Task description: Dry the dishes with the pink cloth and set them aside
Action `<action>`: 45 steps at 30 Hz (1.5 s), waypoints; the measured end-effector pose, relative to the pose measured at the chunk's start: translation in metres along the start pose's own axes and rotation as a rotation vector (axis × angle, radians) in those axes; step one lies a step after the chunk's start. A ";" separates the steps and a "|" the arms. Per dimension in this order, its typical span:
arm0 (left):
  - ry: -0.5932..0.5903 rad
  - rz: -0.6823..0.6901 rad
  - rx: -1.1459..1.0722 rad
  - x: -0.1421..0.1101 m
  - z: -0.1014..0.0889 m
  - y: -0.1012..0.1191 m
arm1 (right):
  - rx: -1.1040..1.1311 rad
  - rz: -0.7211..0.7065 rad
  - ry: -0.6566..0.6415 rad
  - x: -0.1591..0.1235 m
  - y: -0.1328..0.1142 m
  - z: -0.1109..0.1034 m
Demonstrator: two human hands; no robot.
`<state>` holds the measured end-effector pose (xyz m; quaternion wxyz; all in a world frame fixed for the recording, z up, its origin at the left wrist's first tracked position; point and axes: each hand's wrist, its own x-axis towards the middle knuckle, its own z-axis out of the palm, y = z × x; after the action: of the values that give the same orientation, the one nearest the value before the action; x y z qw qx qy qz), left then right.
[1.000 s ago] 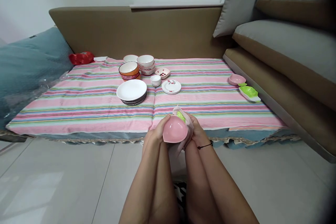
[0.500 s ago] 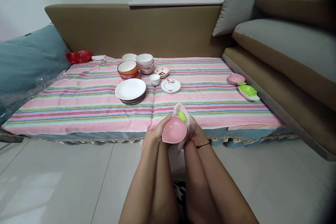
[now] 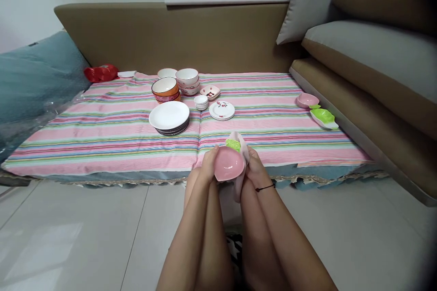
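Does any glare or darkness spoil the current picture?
Head view: pale glare patches on the tiled floor at lower left; head view: small bright highlights inside the held pink bowl; head view: black shading in both right-hand corners, the upper one hiding the ends of the stacked cushions.

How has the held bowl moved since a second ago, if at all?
Yes, slightly: in the view, the held bowl has shifted right and a little closer to the flowered plates, which stayed put.
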<state>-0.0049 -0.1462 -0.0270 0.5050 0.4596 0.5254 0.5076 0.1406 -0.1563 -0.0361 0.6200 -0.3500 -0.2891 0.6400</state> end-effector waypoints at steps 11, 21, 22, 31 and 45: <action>-0.062 0.242 0.288 -0.009 0.005 -0.001 | -0.280 -0.226 0.336 0.010 0.007 -0.003; -0.030 0.297 0.323 -0.004 0.007 -0.002 | -0.409 -0.274 0.422 0.013 0.006 -0.006; -0.020 0.298 0.309 -0.002 0.007 -0.001 | -0.388 -0.258 0.409 0.013 0.005 -0.005; 0.000 0.280 0.186 0.037 0.004 0.020 | -0.113 -0.177 0.214 0.047 -0.021 0.018; -0.436 -0.120 -0.105 0.139 -0.003 0.086 | -0.431 -0.177 -0.234 0.141 -0.076 0.055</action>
<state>-0.0194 -0.0030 0.0497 0.6589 0.4995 0.4034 0.3921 0.1432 -0.0077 0.0447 0.5472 -0.3708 -0.5179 0.5429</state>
